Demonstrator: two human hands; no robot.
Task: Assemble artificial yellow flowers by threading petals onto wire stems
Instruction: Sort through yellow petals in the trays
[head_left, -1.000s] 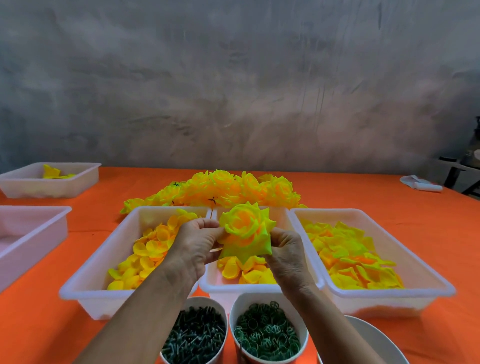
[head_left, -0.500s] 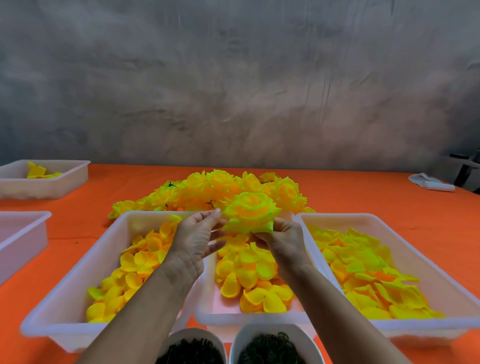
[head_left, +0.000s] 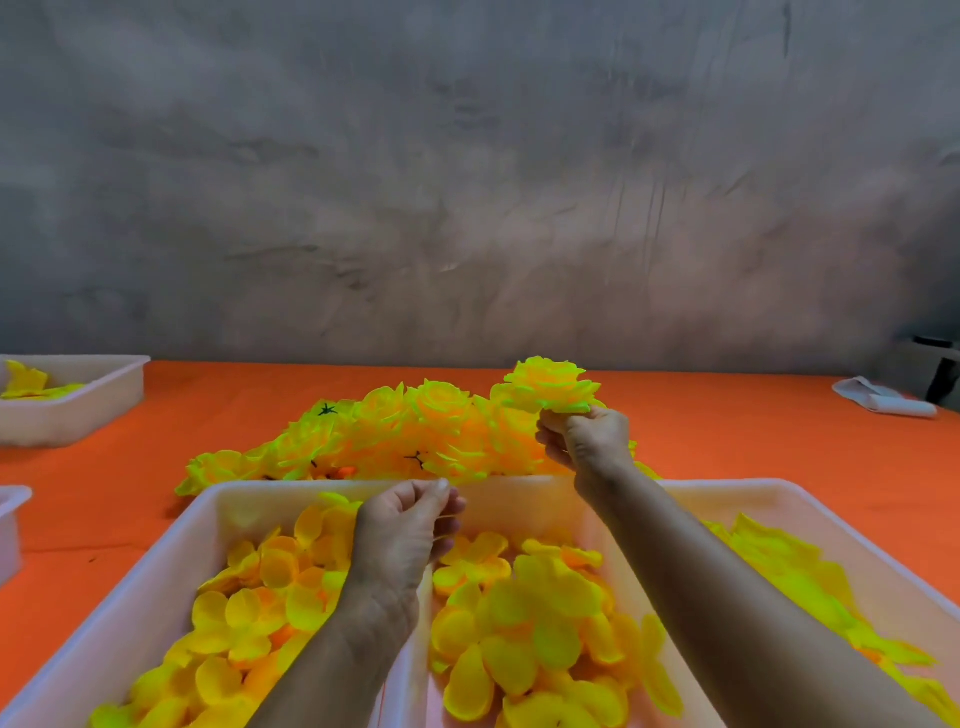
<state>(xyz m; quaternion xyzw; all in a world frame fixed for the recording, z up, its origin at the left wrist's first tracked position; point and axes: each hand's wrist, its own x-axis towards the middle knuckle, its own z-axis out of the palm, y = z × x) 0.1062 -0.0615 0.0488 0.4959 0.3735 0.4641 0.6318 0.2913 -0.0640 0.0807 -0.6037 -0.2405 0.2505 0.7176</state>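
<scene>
Now only the right hand (head_left: 589, 441) pinches the finished flower (head_left: 548, 385), carried out over the pile (head_left: 395, 441). The left hand (head_left: 402, 535) has let go, fingers loosely curled, empty. Likely drop-off next.

The right hand (head_left: 589, 441) pinches a finished flower (head_left: 548, 384) above the flower pile (head_left: 395, 441).
</scene>
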